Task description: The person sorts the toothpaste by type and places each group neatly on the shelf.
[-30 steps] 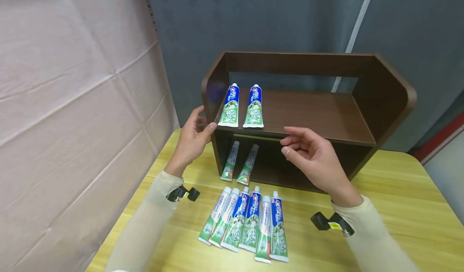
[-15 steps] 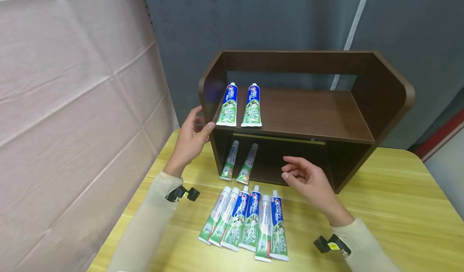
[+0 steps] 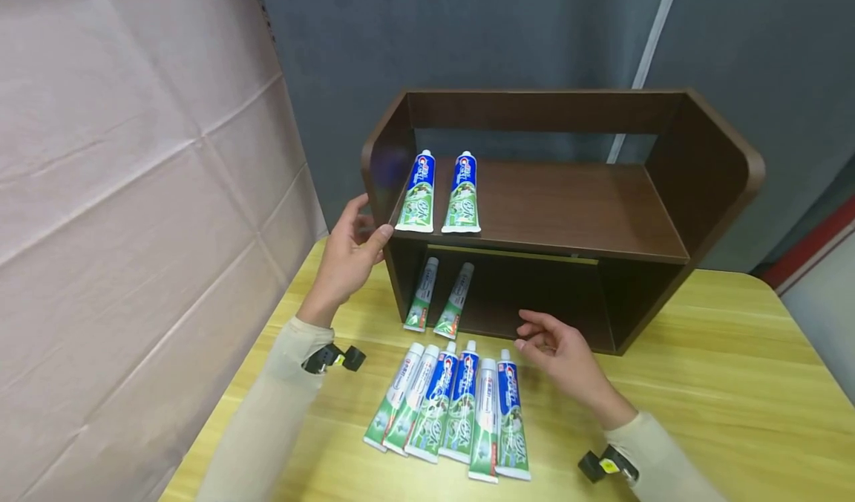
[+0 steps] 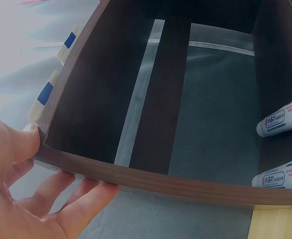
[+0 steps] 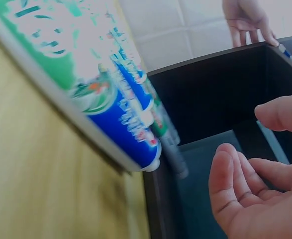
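My left hand point(image 3: 347, 253) grips the left side panel of a dark brown two-level shelf point(image 3: 574, 205), its thumb at the front edge and fingers along the outside. Two blue-and-green toothpaste tubes, one of them this tube point(image 3: 461, 194), lie on the upper level near the left. Below, two white-and-green toothpaste tubes point(image 3: 421, 294) lie in the lower compartment. My right hand point(image 3: 561, 353), loosely curled and holding nothing, hovers before the lower compartment. Nearest to it is the rightmost blue-and-green tube point(image 3: 512, 420) in a row of several tubes on the table.
The row on the yellow wood-grain table point(image 3: 721, 383) also has white-and-green tubes, such as this tube point(image 3: 485, 420). Pale cloth point(image 3: 147, 190) hangs at the left and a dark grey curtain point(image 3: 508, 34) behind the shelf.
My right hand has come down from the upper level's front edge to near the row's right end. My left hand keeps its grip on the shelf. The tubes have stayed put.
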### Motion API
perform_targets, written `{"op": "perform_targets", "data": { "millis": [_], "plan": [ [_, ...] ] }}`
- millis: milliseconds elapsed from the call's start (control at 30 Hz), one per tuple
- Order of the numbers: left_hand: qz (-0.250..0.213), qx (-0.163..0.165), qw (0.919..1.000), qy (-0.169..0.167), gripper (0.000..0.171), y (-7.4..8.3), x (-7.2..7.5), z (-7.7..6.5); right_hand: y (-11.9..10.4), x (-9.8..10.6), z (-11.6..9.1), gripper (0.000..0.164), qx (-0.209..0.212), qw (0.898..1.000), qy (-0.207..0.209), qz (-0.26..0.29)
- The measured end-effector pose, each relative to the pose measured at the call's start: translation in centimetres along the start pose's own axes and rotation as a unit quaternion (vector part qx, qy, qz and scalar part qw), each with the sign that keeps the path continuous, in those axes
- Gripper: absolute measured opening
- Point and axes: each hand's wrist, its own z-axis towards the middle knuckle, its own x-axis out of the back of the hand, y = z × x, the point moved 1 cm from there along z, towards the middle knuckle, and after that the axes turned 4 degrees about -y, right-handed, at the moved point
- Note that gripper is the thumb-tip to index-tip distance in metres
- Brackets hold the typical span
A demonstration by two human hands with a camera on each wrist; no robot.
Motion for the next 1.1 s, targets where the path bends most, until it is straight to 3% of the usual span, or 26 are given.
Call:
{"op": "perform_targets", "data": {
  "millis": [133, 367, 767, 1100],
  "plan": [
    [0.004, 0.0, 1.0, -0.002, 0.059, 0.1, 0.0, 0.0, 0.9, -0.4, -0.2, 0.058, -0.031, 0.999, -0.004, -0.008],
    [0.003, 0.006, 1.0, 0.0, 0.059, 0.0, 0.1, 0.0, 2.6, -1.2, -0.7, 0.069, -0.095, 0.993, -0.041, 0.057],
    [0.009, 0.007, 0.9999, -0.002, 0.058, 0.3, 0.0, -0.1, 3.6, -2.3, -1.2, 0.096, -0.1, 0.99, -0.103, 0.0],
    [0.009, 0.01, 0.9999, -0.001, 0.058, 0.4, -0.1, -0.2, 4.0, -2.9, -1.3, 0.1, -0.078, 0.991, -0.106, -0.039]
  ]
}}
